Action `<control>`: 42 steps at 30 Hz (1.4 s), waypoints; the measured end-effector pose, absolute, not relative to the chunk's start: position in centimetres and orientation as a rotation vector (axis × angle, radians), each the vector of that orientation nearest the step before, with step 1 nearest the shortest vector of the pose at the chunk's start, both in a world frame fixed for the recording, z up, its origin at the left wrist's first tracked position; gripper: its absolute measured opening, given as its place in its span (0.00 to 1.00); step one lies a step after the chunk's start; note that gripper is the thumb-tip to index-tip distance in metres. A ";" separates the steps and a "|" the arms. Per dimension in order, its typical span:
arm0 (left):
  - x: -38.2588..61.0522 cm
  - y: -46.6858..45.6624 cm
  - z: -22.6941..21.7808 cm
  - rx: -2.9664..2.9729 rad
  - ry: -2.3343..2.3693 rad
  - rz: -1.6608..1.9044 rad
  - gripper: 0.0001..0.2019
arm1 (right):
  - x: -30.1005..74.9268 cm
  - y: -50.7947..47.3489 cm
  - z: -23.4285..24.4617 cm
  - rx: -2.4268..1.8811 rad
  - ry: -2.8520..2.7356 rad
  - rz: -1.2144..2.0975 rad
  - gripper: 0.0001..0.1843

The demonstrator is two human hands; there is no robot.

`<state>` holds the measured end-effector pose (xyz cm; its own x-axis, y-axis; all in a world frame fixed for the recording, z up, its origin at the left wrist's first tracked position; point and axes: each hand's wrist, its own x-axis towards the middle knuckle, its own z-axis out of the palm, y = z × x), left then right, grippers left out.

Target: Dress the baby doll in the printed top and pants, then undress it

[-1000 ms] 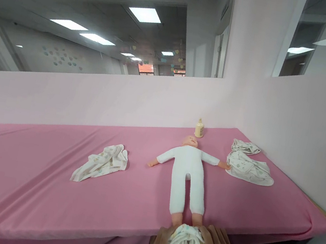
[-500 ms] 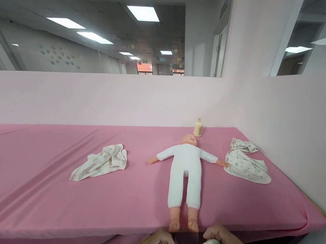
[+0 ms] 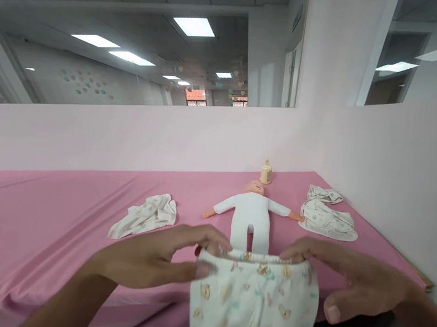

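Observation:
Both my hands hold up a pair of small white baby pants (image 3: 253, 309) with a bear print, stretched by the waistband in front of me. My left hand (image 3: 156, 259) pinches the waistband's left end, my right hand (image 3: 349, 283) grips the right end. Behind the pants, a baby doll (image 3: 252, 217) in a white suit lies on its back on the pink-covered table (image 3: 44, 224), arms spread, its legs partly hidden by the pants.
A crumpled printed cloth (image 3: 146, 215) lies left of the doll. Folded printed garments (image 3: 329, 218) lie at its right, near the wall. A small yellowish bottle (image 3: 266, 172) stands behind the doll's head. Pink walls bound the table at back and right.
The bunched pants came up from below the table edge and were spread open by the waistband. My hands rose and moved apart; the pants now cover the doll's feet.

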<state>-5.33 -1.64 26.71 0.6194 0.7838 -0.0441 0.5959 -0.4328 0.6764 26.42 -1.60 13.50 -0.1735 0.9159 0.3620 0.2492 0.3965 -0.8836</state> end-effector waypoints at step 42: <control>4.0 -3.5 12.1 1.202 0.661 1.058 0.42 | 20.7 -1.3 29.0 -0.799 -1.772 0.679 0.11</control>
<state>4.02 -3.51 12.05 0.3978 0.9102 0.1151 -0.2955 0.0083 0.9553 20.71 -1.32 29.00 -0.2478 0.7819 0.5720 0.1990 0.6189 -0.7598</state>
